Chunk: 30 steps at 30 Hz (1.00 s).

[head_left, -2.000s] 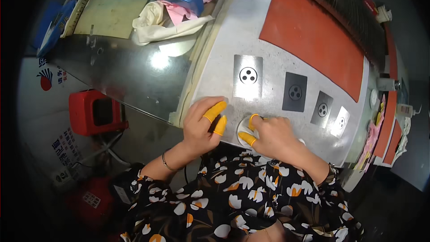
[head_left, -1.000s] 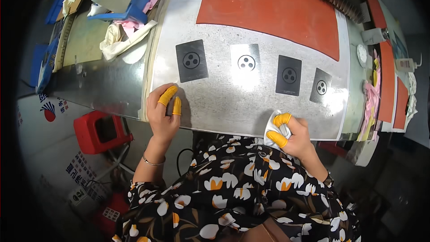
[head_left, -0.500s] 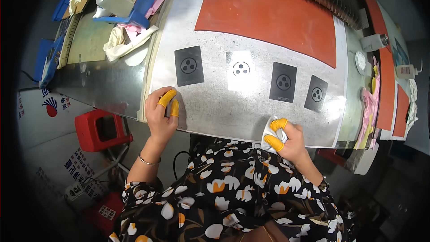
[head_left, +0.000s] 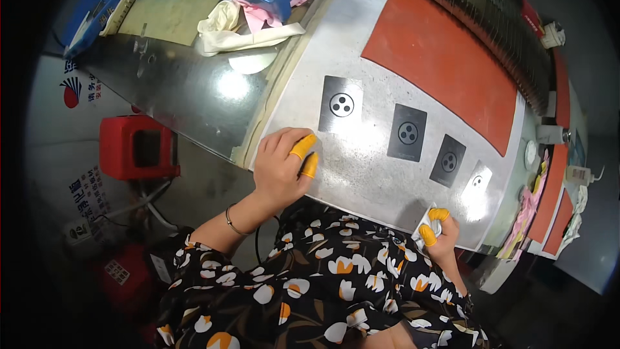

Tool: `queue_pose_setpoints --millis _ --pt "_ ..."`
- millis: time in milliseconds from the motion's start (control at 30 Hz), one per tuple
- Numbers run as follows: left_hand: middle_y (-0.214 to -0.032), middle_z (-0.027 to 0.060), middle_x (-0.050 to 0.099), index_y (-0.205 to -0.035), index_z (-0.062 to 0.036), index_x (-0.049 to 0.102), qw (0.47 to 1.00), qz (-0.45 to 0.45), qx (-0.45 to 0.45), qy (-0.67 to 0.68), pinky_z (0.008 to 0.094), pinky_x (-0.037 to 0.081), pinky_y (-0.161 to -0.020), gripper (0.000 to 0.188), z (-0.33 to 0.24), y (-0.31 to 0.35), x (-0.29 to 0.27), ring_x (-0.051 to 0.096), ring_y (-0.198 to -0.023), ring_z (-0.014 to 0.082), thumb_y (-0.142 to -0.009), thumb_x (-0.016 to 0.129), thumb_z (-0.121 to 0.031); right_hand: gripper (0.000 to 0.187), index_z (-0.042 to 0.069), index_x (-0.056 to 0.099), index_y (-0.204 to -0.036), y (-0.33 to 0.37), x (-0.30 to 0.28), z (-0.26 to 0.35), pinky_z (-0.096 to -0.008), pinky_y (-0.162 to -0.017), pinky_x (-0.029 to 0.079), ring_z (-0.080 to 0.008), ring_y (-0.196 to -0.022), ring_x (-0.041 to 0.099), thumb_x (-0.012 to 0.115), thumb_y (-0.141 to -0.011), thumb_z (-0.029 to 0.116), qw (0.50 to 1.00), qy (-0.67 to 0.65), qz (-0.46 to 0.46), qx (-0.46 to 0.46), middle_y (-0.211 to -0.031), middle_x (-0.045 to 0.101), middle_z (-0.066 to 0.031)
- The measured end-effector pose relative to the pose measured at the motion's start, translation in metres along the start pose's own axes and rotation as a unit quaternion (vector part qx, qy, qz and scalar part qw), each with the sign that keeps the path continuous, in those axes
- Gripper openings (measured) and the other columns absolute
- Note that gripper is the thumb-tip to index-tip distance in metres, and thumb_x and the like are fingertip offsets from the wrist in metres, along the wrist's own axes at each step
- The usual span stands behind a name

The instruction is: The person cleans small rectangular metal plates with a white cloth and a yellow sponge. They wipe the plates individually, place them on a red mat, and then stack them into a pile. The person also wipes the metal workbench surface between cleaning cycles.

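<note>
light falls from above: glare whitens the dark panel (head_left: 177, 84) beyond the left grip (head_left: 282, 163) and a card (head_left: 477, 181) past the right grip (head_left: 444, 235), whose soft shadow lies on the tabletop (head_left: 365, 178) just beside. far from both grips, bent edges fade to black.

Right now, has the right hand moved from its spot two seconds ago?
Yes: judged against the red mat, the right hand has moved rightward along the near edge of the worktable.

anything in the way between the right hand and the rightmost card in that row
Nothing visible: only grey tabletop lies between the right hand, which pinches a white cloth at the near edge, and the rightmost card.
</note>
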<state>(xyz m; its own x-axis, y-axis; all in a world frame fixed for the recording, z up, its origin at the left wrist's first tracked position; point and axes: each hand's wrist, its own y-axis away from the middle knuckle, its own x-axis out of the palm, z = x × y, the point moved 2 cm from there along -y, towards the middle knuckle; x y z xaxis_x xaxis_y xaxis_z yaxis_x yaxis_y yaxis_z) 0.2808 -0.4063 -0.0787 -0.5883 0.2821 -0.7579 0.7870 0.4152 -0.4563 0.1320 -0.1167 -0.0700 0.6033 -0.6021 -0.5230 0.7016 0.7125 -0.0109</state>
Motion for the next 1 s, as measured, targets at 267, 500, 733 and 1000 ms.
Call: queue_pose_setpoints --millis 267,500,733,1000 --pt "-0.102 0.0065 0.059 -0.09 -0.0038 0.061 0.999 0.025 -0.025 0.036 0.0365 0.035 -0.08 0.027 0.005 -0.002 -0.008 0.053 -0.093 0.0253 -0.064 0.066 -0.009 0.024 0.005 0.055 -0.076 0.006 -0.001 -0.004 -0.0281 -0.052 0.04 -0.0184 -0.052 0.052 0.07 -0.067 0.02 0.995 0.09 -0.039 -0.031 -0.062 0.055 -0.0064" --pt "-0.1 0.0067 0.061 -0.086 -0.0034 0.063 0.998 0.015 -0.026 0.061 0.0359 0.036 -0.079 0.024 0.011 0.001 -0.008 0.055 -0.092 0.0254 -0.063 0.066 -0.01 0.027 0.003 0.056 -0.077 0.008 0.004 -0.002 -0.03 -0.053 0.041 -0.0213 -0.055 0.052 0.07 -0.068 0.024 0.987 0.137 -0.064 -0.052 -0.066 0.056 -0.0086" --pt "-0.1 0.0063 0.062 -0.083 -0.0029 0.063 0.996 0.004 -0.031 0.083 0.0351 0.037 -0.078 0.023 0.014 0.003 -0.011 0.055 -0.091 0.0248 -0.062 0.067 -0.011 0.026 0.002 0.055 -0.078 0.011 0.004 -0.005 -0.0296 -0.054 0.041 -0.0215 -0.055 0.051 0.07 -0.069 0.022 0.99 0.117 -0.067 -0.037 -0.066 0.055 -0.0085" --pt "-0.099 0.0061 0.062 -0.083 -0.0034 0.064 0.995 0.007 -0.033 0.093 0.0357 0.037 -0.078 0.022 0.013 0.0 -0.012 0.055 -0.091 0.0253 -0.063 0.066 -0.012 0.026 0.002 0.056 -0.079 0.009 0.006 -0.003 -0.0286 -0.052 0.04 -0.0201 -0.053 0.05 0.07 -0.067 0.02 0.988 0.127 -0.075 -0.041 -0.064 0.054 -0.008"
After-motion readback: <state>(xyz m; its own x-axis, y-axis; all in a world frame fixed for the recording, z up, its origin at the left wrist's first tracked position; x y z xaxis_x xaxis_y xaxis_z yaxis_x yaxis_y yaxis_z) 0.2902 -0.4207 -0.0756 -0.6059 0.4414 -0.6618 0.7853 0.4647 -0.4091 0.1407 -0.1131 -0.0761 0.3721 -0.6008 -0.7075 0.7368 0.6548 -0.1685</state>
